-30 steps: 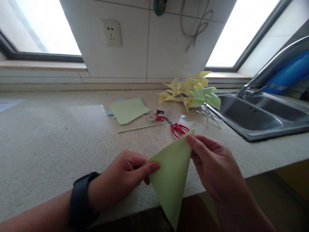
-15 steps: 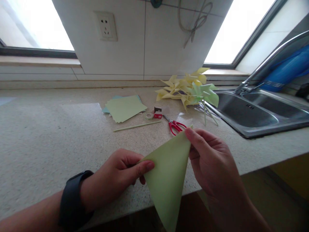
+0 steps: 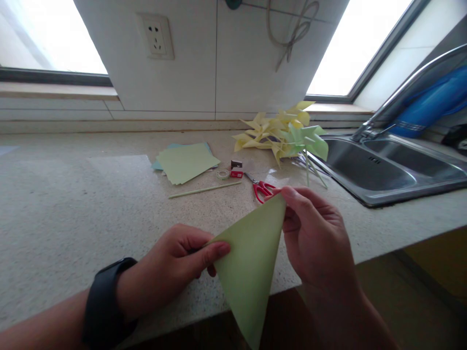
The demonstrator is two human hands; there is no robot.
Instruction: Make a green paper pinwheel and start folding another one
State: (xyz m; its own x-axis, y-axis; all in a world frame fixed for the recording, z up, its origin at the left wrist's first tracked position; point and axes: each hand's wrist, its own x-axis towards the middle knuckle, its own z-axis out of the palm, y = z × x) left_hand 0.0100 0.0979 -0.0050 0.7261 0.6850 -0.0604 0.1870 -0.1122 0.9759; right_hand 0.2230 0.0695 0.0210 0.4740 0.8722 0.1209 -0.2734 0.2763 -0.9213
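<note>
A light green sheet of paper [image 3: 251, 253], folded into a triangle, is held between both hands over the counter's front edge, one point hanging down. My left hand [image 3: 178, 262] pinches its left corner, thumb on top. At the upper right corner my right hand [image 3: 314, 228] grips the paper between thumb and fingers. Just behind that corner lie red-handled scissors [image 3: 260, 188], partly covered by the paper and hand. Beyond are a pale green stick [image 3: 204, 189], a roll of tape [image 3: 223, 173], a small red box [image 3: 236, 169] and a stack of coloured paper [image 3: 188, 163].
Yellow paper pinwheels [image 3: 260, 131] and a green pinwheel [image 3: 306, 138] on a stick lie at the back of the counter [image 3: 73, 218]. To the right is a steel sink [image 3: 368, 167] with a faucet [image 3: 412, 87]. A wall socket [image 3: 156, 36] is above the counter.
Both hands still hold the folded paper. My right fingers have shifted slightly at the upper corner, which sits a little lower against the fingers. The whole view has moved slightly.
</note>
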